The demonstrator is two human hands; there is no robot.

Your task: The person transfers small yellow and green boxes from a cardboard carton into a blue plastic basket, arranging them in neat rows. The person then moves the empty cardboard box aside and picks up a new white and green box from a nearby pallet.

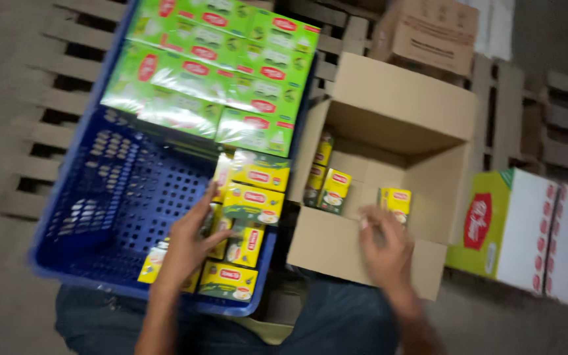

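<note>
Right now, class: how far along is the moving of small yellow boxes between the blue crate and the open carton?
Done: a few small boxes stand in the cardboard carton. In hand: the right hand holds one yellow box at the carton; the left hand rests on the yellow boxes in the blue crate. Left: those boxes.

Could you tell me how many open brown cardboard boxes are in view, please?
1: the open box right of the blue crate, before the right hand. A closed carton sits behind it.

Dim, even light with soft shadows; motion blur smears the whole picture, most toward its edges.
</note>
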